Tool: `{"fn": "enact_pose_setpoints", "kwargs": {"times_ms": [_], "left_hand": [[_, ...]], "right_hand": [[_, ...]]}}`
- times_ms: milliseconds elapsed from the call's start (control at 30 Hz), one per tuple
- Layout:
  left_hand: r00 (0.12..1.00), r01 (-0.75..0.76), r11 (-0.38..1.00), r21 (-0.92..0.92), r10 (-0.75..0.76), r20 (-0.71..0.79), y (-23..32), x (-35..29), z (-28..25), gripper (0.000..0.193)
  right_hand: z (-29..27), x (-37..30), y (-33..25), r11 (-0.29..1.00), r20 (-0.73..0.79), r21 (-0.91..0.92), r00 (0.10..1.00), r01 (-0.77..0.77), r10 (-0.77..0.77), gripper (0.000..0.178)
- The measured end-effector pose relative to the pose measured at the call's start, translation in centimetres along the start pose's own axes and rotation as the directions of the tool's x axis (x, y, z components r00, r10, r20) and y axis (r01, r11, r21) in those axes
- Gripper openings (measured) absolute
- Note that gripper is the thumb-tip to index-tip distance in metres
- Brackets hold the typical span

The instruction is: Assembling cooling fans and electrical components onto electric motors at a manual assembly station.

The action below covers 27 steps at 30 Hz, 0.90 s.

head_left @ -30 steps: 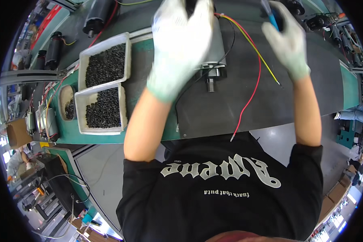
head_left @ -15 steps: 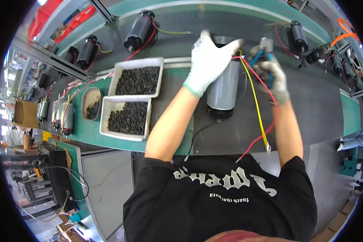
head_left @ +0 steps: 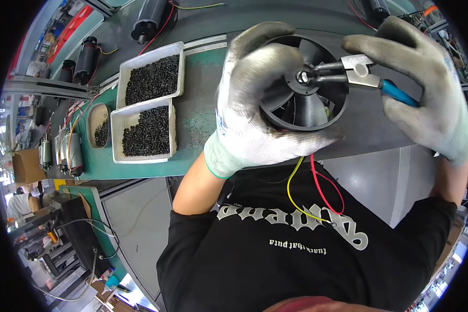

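Observation:
My gloved left hand (head_left: 239, 117) is wrapped round the end of a grey cylindrical motor, whose black fan (head_left: 310, 110) faces up toward me inside a round rim. Red (head_left: 317, 184) and yellow (head_left: 292, 195) leads hang from it in front of my shirt. In my gloved right hand (head_left: 431, 86) is a pair of circlip pliers (head_left: 363, 72) with blue handles. Their jaws reach across the fan to the shaft at its hub (head_left: 303, 78). Whether a ring sits between the tips is too small to tell. Most of the motor body is hidden behind the fan and glove.
Two white trays (head_left: 180, 73) of small black parts stand left of my hands, beside an oval tub (head_left: 90, 127) holding fewer. More motors (head_left: 150, 18) lie along the back of the bench. Silver motors (head_left: 75, 151) and a cardboard box (head_left: 26, 167) are at far left.
The motor has come up off the bench and tipped, bringing its fan end toward me. My right hand has brought the pliers to the hub. The leads now hang over the bench's front edge.

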State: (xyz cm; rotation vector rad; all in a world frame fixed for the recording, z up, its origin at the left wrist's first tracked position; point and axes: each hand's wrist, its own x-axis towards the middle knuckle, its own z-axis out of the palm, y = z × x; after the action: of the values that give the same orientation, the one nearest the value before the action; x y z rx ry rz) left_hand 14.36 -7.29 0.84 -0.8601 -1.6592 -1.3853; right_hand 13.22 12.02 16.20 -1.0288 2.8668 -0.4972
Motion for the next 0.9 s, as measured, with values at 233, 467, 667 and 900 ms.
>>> {"fn": "enact_pose_setpoints", "kwargs": {"times_ms": [233,467,667,900], "left_hand": [[0.999,0.013,0.996,0.086,-0.016,0.035,1.0,-0.1,1.3,0.064],[0.983,0.148,0.989,-0.015,-0.145,0.115,1.2,0.8,-0.7,0.086],[0.988,0.142,0.975,-0.171,-0.13,0.08,0.0,1.3,0.1,0.076],[0.963,0.22,0.915,0.338,-0.259,0.076,0.3,2.9,2.5,0.093]], "right_hand": [[-2.6,1.6,1.9,0.876,0.09,-0.301,0.926,0.376,-0.367,0.035],[7.1,3.3,12.5,0.967,-0.423,-0.162,0.872,0.197,-0.248,0.031],[17.8,-0.6,21.6,0.963,-0.54,-0.099,0.827,-0.249,0.158,0.045],[22.3,-1.7,8.7,0.656,-0.392,0.749,0.862,0.096,0.321,0.061]]}}
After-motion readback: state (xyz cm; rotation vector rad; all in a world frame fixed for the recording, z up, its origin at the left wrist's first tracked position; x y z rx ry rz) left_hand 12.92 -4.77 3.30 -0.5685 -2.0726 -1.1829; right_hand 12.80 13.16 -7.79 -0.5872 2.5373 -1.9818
